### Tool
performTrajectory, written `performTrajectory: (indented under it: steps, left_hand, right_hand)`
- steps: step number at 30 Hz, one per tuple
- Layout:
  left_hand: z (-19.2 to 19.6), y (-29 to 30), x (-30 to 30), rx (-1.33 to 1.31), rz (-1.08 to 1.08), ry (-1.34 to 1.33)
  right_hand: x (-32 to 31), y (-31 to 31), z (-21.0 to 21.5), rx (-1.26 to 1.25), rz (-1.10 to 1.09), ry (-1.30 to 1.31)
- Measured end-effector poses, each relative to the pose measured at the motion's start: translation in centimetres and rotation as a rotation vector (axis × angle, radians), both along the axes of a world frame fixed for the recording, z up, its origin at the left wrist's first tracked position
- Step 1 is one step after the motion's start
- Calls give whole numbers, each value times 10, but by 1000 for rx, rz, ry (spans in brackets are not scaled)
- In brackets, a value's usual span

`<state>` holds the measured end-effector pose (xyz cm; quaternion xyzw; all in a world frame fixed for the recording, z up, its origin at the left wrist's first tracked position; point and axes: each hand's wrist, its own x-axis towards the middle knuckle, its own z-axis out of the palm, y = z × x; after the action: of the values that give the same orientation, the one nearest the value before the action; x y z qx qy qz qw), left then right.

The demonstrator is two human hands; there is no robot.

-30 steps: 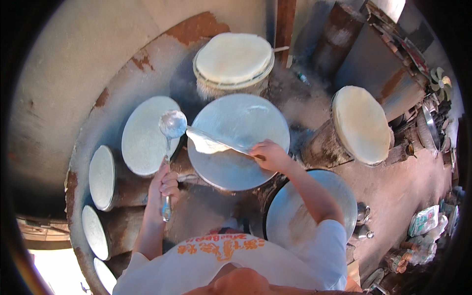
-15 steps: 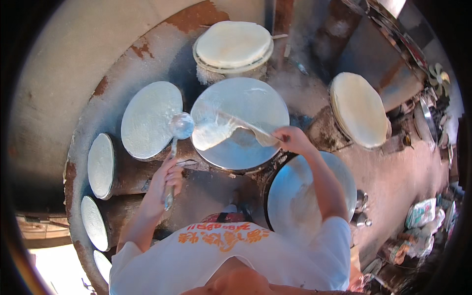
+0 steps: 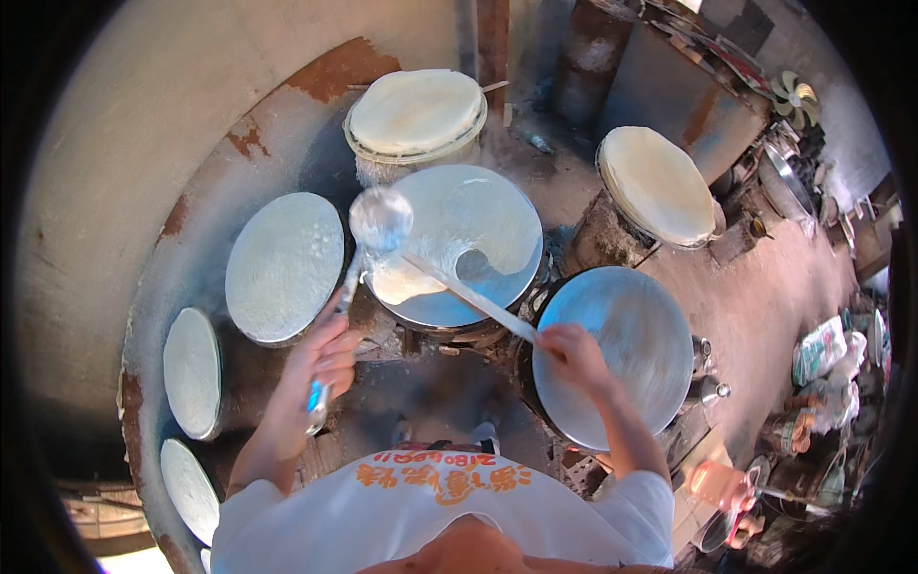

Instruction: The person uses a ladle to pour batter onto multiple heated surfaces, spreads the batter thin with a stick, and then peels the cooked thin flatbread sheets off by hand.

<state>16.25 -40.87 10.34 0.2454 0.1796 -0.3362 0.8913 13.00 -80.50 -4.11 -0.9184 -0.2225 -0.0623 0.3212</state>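
Note:
My left hand [image 3: 323, 359] is closed round the handle of a metal ladle [image 3: 381, 218]. The ladle's round bowl hangs over the left edge of the middle round griddle [image 3: 421, 308]. A long flat spatula [image 3: 478, 301] is gripped by my right hand [image 3: 572, 354], its far end reaching onto that griddle close to the ladle. Pale wet batter [image 3: 469, 206] covers much of the plate, with a bare dark patch near its centre and a thicker creamy patch at the left. Beneath my right forearm lies a bare grey griddle [image 3: 612, 359].
White-coated round griddles [image 3: 285, 268] curve down the left side. Thin round pancakes are piled in a far stack [image 3: 416, 110] and a right stack [image 3: 655, 182]. A curved rusty-edged wall [image 3: 249, 57] stands at the left. Plastic bags [image 3: 834, 352] and clutter sit far right.
The spatula has swung from lying across the griddle to pointing up-left, and my right hand has come nearer to me. The ladle has moved right over the griddle's edge. The view has shifted.

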Motion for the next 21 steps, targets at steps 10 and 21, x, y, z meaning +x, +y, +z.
performTrajectory:
  steps: [10,21]
  left_hand:
    - [-6,105,31,-576,-70,67]
    - [4,149,-1,-492,-80,-48]
  right_hand:
    - [64,388,-63,1516,-519,623]
    - [-4,382,-47,1582,-1025,348]
